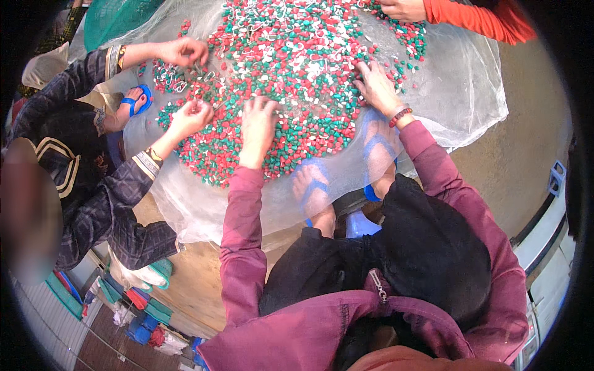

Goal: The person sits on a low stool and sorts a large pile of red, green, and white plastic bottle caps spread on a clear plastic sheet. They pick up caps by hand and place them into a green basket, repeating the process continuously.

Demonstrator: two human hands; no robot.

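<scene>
A wide heap of small red, green and white plastic pieces (309, 127) lies spread on a translucent white mesh sheet (476, 93). White hook-shaped clips (263, 12) are scattered among them, mostly toward the far side. My left hand (257, 131) rests palm down on the near middle of the heap, fingers apart and slightly blurred. At the heap's right edge, my right hand (378, 89) reaches in with its fingers stretched out and touching the pieces. No held piece shows in either hand; the undersides of my fingers are hidden.
At the left, a co-worker's two hands (187, 117) pinch at the heap close to my left hand. Another person's hand (405, 8) in an orange sleeve works at the far right. The sheet's near edge covers my sandalled feet (314, 188). Green netting (114, 21) lies far left.
</scene>
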